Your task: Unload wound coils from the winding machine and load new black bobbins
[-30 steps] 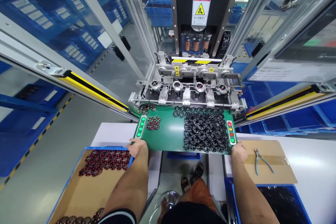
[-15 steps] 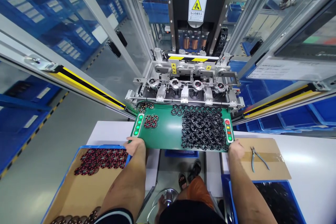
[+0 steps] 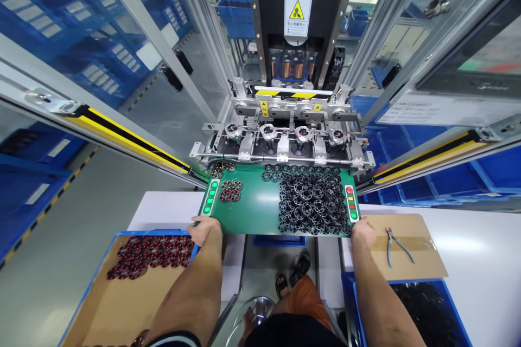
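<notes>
Nearest, a blue plastic bin lined with brown cardboard sits at the lower left, with a cluster of red-wound ring-shaped coils lying in its far end; at the lower right another blue bin holds dark parts too dim to make out; between the two bins the person's sandalled feet show on the floor; the left hand rests at the near left corner of the flat green work panel, and the right hand rests at its near right corner, the two well apart; whether the fingers curl round the panel's edge I cannot tell; just right of the right hand, blue-handled metal pliers lie on a brown cardboard sheet on the white table; on the green panel a heap of black ring-shaped cores fills the right half, and a few red-wound rings lie near the left strip of green lights; a strip of red, yellow and green lights stands at the right edge; beyond, a silver fixture carries four round holders in a row, and behind it rises a black machine column with a yellow warning label
</notes>
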A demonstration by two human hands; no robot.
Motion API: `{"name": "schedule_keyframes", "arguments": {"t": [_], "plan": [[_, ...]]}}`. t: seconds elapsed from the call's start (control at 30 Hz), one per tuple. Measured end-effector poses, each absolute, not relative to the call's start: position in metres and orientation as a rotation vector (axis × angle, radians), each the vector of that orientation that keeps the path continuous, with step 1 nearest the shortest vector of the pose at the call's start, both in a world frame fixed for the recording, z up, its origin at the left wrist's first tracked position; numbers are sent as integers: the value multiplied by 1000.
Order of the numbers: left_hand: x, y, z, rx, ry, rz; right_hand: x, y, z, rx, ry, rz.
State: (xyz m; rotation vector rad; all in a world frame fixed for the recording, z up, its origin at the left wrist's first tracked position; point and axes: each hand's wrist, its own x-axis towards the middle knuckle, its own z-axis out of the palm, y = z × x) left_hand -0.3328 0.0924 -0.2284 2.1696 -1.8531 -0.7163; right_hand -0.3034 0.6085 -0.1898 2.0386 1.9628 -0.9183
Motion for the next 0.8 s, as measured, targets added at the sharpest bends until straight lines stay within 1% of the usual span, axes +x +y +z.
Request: {"name": "schedule_keyframes", "arguments": {"t": [0.17, 0.33, 0.5, 0.8], "plan": [[-334, 96, -219, 2163, -1847, -732, -304, 606, -181, 2001, 1958, -943], [-334, 94, -223, 2176, -1854, -711, -304, 604, -173, 1968, 1962, -952], [-333, 93, -225, 2168, -1857, -702, -303, 604, -178, 1985, 1959, -983], [-335, 102, -206, 2218, -1850, -750, -302, 608, -184, 2003, 1980, -966]]}}
